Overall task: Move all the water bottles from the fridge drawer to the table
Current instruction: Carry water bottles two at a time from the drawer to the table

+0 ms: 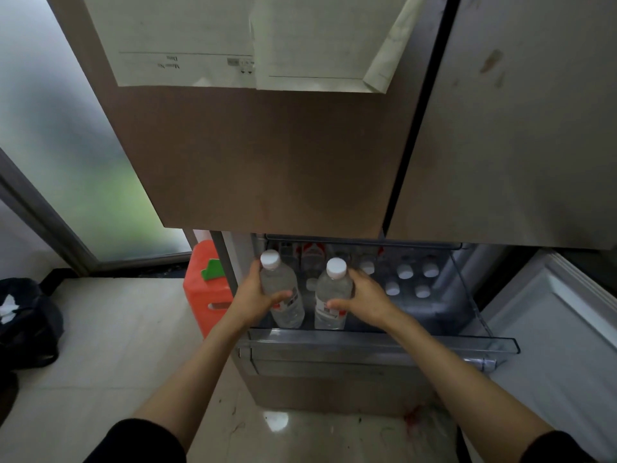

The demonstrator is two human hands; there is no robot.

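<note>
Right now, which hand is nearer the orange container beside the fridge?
Left. The left hand grips a bottle just right of the orange container; the right hand holds another bottle farther right.

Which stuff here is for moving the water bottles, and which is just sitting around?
For the job: left hand, left bottle, right hand, right bottle, other bottles, fridge drawer.

Just there: orange container, black bag, papers on the fridge door.

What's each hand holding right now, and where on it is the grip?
The left hand grips one water bottle around its middle; the right hand grips another water bottle around its middle, both above the fridge drawer.
</note>
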